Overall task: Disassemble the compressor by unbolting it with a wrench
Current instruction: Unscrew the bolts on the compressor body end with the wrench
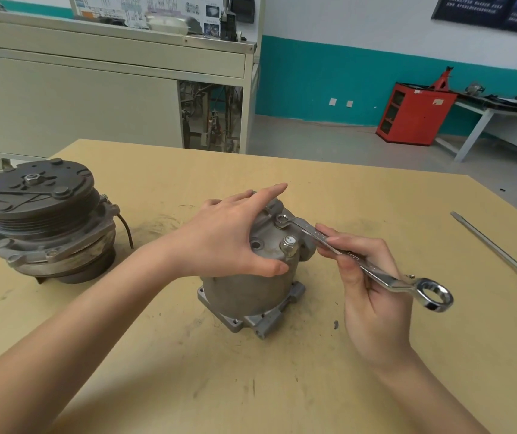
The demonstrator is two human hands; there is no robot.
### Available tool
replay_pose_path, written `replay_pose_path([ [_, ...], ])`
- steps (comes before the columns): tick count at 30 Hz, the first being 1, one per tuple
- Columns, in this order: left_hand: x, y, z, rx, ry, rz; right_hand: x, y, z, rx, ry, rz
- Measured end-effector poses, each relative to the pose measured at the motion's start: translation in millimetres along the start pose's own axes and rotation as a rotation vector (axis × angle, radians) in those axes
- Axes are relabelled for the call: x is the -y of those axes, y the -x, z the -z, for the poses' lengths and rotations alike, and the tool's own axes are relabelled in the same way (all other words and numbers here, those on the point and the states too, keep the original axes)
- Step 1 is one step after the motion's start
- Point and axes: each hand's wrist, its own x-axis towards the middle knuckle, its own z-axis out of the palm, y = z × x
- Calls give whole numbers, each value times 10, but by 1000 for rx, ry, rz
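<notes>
Compressor (251, 283) stands mid worktop (188, 355). Left hand (229, 236) lies over its top, fingers straight, thumb against the rim. Right hand (373, 296) fingers curl round the wrench (360, 261) shank; far ring end sits on a top bolt (282, 219). Pulley half (41, 214) near left edge, screwdriver (498, 255) at right edge

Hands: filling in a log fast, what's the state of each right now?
Left hand: open, resting on the compressor.
Right hand: holding the wrench.
</notes>
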Motion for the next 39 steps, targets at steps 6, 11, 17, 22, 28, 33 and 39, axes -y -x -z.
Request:
replay_pose_path([
  [6,-32,5,-5,-68,94,-12,-190,-138,107,-18,-202,-83],
  [11,-10,-3,-21,-79,110,-9,-563,-832,317,120,-517,-674],
  [17,23,-5,-52,-90,93,29,-789,-1526,-5,544,-413,-861],
  [22,15,-5,-69,-106,73,53,-732,-1590,-97,478,-506,-889],
  [28,6,-11,-69,-110,32,35,-617,-1378,-100,183,-680,-925],
  [33,8,-18,-70,-95,15,38,-497,-1184,25,44,-950,-912],
  [39,25,-11,-67,-110,6,42,-188,-1205,-27,-156,-837,-700],
])
